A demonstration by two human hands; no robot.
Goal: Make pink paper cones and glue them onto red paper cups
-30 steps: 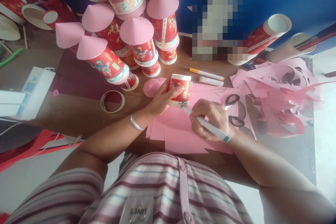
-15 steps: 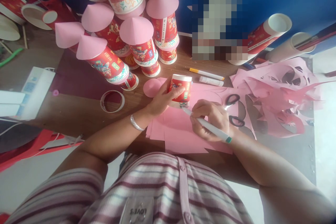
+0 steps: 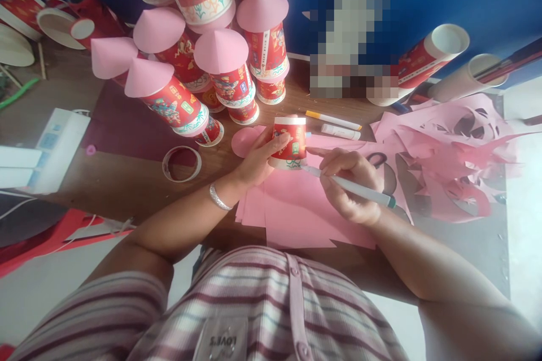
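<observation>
A red paper cup (image 3: 296, 141) with a white band is in my left hand (image 3: 260, 159), whose thumb lies across its front. Green marks run along the white band. My right hand (image 3: 353, 183) grips a white marker (image 3: 359, 189) with a green end, its tip at the band's lower right side. Beneath both hands lie pink paper sheets (image 3: 296, 208). A small pink paper cone (image 3: 244, 142) sits just behind my left hand. Black-handled scissors (image 3: 376, 159) are partly hidden behind my right hand.
Stacked red cups with pink cone tops (image 3: 221, 52) stand at the back left. A yellow-capped marker (image 3: 333, 119) and a white one (image 3: 340, 131) lie behind the cup. A tape roll (image 3: 182, 164) is left, pink paper scraps (image 3: 457, 152) right, and a white box (image 3: 61, 149) far left.
My right hand has moved right with the marker, covering more of the scissors. The cup has shifted slightly left and turned a little in my left hand.
</observation>
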